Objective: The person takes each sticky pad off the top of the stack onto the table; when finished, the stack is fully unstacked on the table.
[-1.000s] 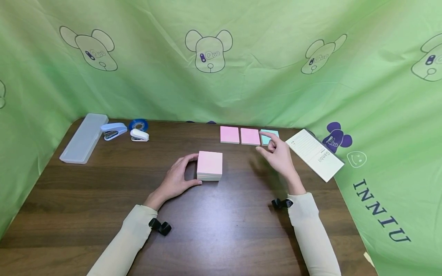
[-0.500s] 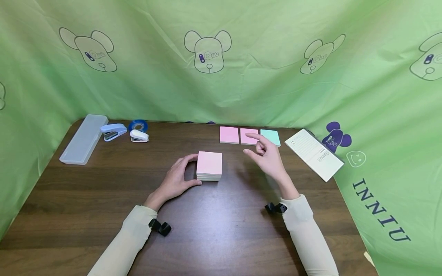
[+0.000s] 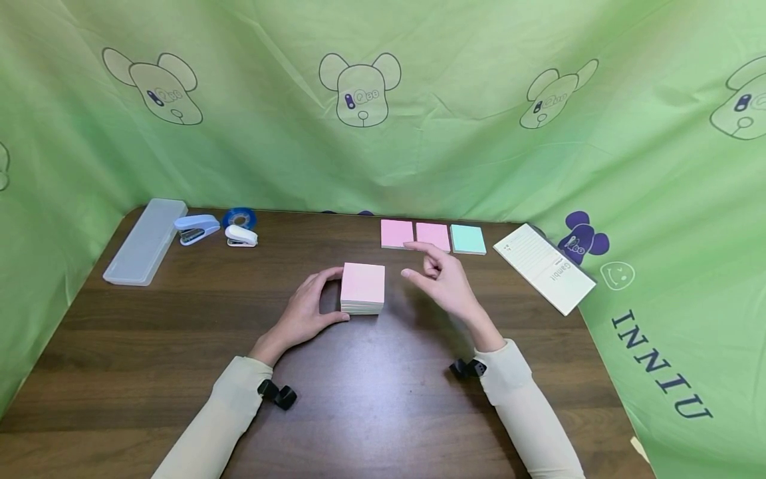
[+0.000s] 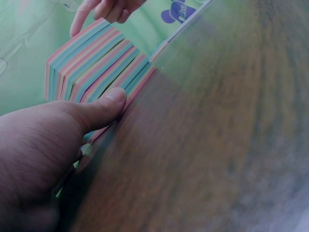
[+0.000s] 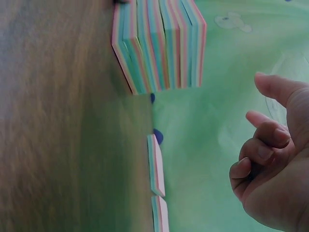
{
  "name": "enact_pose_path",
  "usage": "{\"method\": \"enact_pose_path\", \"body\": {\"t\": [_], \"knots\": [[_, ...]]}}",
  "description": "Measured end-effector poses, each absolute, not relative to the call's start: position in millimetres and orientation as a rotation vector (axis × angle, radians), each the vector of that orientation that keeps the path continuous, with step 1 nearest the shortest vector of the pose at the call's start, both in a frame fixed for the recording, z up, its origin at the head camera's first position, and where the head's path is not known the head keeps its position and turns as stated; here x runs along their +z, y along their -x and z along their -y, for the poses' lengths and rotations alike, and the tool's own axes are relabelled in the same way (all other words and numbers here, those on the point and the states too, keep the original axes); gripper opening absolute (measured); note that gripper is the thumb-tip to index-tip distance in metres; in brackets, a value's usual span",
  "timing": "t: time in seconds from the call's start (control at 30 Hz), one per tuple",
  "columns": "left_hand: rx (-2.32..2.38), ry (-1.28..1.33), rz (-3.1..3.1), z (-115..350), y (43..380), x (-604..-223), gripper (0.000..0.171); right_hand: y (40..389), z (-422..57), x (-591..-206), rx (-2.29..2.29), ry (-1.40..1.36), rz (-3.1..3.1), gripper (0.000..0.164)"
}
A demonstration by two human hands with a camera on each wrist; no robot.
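A tall stack of sticky note pads [image 3: 362,286], pink on top, stands on the table in the head view. Its sides show pink, yellow and blue-green stripes in the left wrist view. My left hand [image 3: 302,309] grips its left side, the thumb [image 4: 113,99] on the near face and the fingers reaching behind. To the right of the stack hovers my right hand [image 3: 443,283], holding nothing, with thumb and index finger spread and the other fingers curled in. Behind it lie two thin pink sticky note pads [image 3: 397,233] and a mint green pad [image 3: 468,239] in a row.
At the back left are a translucent pencil case [image 3: 146,243], a blue stapler [image 3: 197,228], a white stapler [image 3: 242,235] and a roll of blue tape [image 3: 239,217]. A lined notepad [image 3: 546,268] lies at the back right. Green cloth [image 3: 443,133] hangs along the table's back edge.
My right hand has moved left and toward me, from over the mint green pad to near the stack, uncovering that pad. The left hand stays on the stack.
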State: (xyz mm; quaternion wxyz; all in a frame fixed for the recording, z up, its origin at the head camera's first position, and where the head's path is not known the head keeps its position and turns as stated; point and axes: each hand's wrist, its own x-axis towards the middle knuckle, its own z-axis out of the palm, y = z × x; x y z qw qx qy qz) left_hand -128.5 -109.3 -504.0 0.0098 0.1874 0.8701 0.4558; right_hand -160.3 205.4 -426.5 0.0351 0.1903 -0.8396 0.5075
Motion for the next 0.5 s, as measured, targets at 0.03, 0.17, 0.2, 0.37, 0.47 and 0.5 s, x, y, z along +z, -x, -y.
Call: {"method": "enact_pose_path", "body": {"t": [0.03,0.17,0.2,0.37,0.47,0.5], "knots": [[1.423,-0.583,-2.716,109.3,128.3,-504.0,0.092,159.4,-203.5,-427.0,1.557,-0.594,2.592,0.051],[1.417,-0.581,-2.717,109.3,128.1,-504.2,0.093,156.5,-195.9,-430.1,1.546,-0.624,2.652,0.056],[1.417,-0.581,-2.716,109.3,128.1,-504.2,0.093,155.6,-194.1,-430.8,1.543,-0.631,2.668,0.057],[1.417,-0.581,-2.712,109.3,127.9,-503.9,0.093,153.1,-185.3,-434.5,1.483,-0.665,2.742,0.066],[1.421,-0.582,-2.708,109.3,127.8,-503.6,0.093,152.7,-180.9,-437.6,1.432,-0.7,2.775,0.073],[1.422,-0.582,-2.706,109.5,127.9,-503.6,0.093,152.7,-179.6,-438.8,1.412,-0.716,2.787,0.076]]}}
